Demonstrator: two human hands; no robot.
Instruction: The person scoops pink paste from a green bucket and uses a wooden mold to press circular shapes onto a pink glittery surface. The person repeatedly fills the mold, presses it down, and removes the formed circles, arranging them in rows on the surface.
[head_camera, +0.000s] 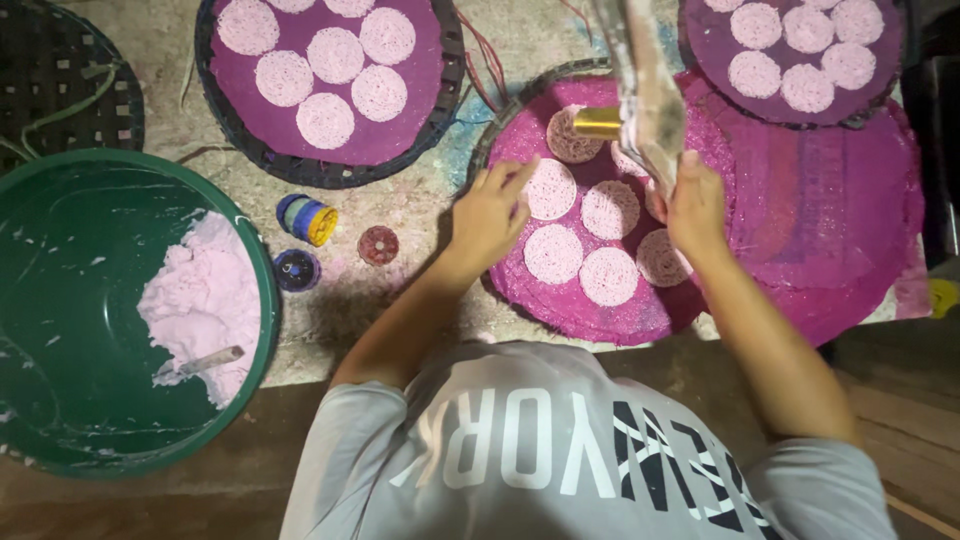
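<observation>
Dough sits in the green bowl, far left. Left hand lies open, fingertips on a pink noodle round on the cloth-lined tray; right hand grips the press above it. Looks mid-batch: another round would need the nozzle over bare cloth.

Glossy green plastic basin; matt magenta cloth; shiny brass nozzle; rough woven tray.

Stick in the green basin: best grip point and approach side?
Take the stick by its free pale end, which pokes clear of the pink dough toward the basin's right wall. The other end looks sunk in the dough. It lies low and nearly flat inside the green basin, so probably come from above, over the rim, pinching across its narrow shaft.
</observation>
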